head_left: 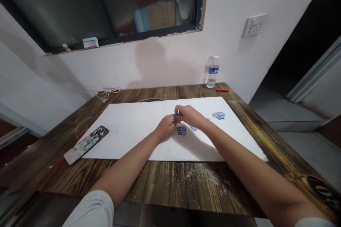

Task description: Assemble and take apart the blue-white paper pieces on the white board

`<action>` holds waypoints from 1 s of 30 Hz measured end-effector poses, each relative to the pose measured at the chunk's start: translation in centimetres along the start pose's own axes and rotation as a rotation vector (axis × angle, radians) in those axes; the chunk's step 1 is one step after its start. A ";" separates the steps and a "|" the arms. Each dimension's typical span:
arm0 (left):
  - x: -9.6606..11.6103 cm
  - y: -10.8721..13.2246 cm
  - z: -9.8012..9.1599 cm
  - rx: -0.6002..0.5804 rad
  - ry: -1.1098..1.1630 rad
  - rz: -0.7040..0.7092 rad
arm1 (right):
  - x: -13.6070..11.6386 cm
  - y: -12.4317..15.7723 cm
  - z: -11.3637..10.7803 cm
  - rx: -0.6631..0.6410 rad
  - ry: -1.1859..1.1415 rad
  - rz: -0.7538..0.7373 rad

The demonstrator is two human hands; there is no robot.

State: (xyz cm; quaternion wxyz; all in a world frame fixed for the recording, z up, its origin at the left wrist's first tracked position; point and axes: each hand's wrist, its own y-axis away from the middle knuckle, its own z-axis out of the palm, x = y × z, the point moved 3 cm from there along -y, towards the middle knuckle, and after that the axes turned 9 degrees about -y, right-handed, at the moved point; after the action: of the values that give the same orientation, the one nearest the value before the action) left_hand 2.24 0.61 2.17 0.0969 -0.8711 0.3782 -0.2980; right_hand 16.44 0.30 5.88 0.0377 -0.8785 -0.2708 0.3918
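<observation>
Both your left hand and right hand are closed, pinching a small dark-blue piece between them above the white board on your bench; blue-and-white cards lie just beside your left hand.

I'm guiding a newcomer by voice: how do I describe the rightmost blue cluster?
On the wooden table, find the white board. Near its far right corner, to the right of the right hand, lies a cluster of blue pieces. It sits closest to the board's right edge, apart from the other blue pieces.
</observation>
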 end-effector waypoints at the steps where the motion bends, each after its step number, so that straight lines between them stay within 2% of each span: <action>1: 0.1 0.0 -0.1 -0.002 -0.006 0.014 | -0.2 0.1 0.0 -0.004 0.022 0.007; 8: 0.1 0.2 -0.2 -0.037 -0.173 0.088 | -1.7 1.0 0.1 -0.023 0.260 0.108; 13: 0.3 0.6 0.5 -0.051 -0.381 0.149 | -1.8 2.7 0.3 -0.040 0.313 0.118; 21: 2.5 1.2 0.9 -0.146 -0.326 0.331 | -0.8 7.9 -2.9 0.113 0.292 0.131; 25: 2.6 1.4 0.8 -0.138 -0.364 0.295 | -0.3 10.2 -3.2 0.125 0.286 0.094; 30: 1.9 2.0 1.4 -0.102 -0.406 0.201 | -0.3 11.8 -1.7 0.008 0.333 0.075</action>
State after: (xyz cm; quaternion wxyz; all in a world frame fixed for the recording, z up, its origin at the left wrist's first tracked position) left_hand 2.86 -2.24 1.15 0.1562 -0.8748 0.4505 -0.0858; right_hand 22.77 -9.65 4.01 0.0710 -0.9405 -0.2265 0.2432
